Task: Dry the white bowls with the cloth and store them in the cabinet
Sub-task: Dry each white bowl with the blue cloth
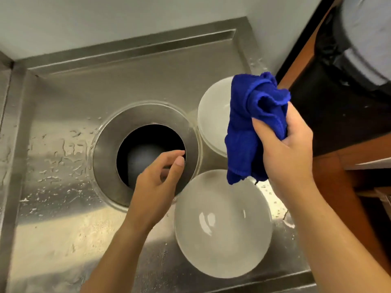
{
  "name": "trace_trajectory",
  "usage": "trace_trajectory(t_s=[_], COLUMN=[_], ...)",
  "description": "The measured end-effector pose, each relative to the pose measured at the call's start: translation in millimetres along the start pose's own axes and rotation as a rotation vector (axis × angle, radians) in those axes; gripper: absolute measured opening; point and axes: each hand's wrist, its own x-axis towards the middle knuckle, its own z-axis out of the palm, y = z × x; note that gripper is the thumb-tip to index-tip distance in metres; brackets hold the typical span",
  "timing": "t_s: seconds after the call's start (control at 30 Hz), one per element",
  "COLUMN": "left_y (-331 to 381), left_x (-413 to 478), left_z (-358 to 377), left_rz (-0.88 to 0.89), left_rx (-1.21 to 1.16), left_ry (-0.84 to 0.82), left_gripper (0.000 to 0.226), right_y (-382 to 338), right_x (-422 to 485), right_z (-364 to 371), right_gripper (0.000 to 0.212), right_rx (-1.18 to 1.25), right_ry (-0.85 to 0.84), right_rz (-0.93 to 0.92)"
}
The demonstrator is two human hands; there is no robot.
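Observation:
Two white bowls stand on a wet steel counter. The near bowl (pixel 222 227) sits upright at the lower right, its inside glossy. The far bowl (pixel 213 115) looks like a stack of two and is partly hidden behind the blue cloth (pixel 251 125). My right hand (pixel 287 149) grips that bunched cloth above the gap between the bowls. My left hand (pixel 160 178) hovers over the rim of the round hole, fingers loosely curled and apart, holding nothing and just left of the near bowl.
A round steel-rimmed hole (pixel 148 153) opens in the steel counter (pixel 63 187), dark inside. Water drops lie left of it. A white wall (pixel 127 22) backs the counter. At right are brown wood (pixel 338 187) and a black-lined bin (pixel 349 70).

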Motion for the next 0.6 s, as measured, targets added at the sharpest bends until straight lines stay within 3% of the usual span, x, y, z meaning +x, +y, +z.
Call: trace_trajectory(t_s=[0.2,0.4,0.53,0.6], left_y=[68.0,55.6,38.3,31.7], left_x=[60.1,107.0,118.1,122.7], left_z=[16.6,54.1,70.9,76.0], left_rz=[0.074,-0.106,-0.096,-0.096], left_rx=[-0.026,0.056,0.161,0.199], left_ry=[0.114,0.091,0.15,0.169], left_gripper=[0.027,0.054,0.054,0.054], right_y=[-44.8,-35.0,-7.6,6.5], right_x=[45.8,73.9,75.6,74.4], right_z=[-24.9,-41.9,-44.3,-44.1], right_gripper=[0.02,0.017,0.043,0.043], right_rx=[0.04,0.0,-0.076,-0.108], right_ry=[0.104,0.112,0.111,0.115], right_rz=[-0.089,-0.054,-0.017,0.007])
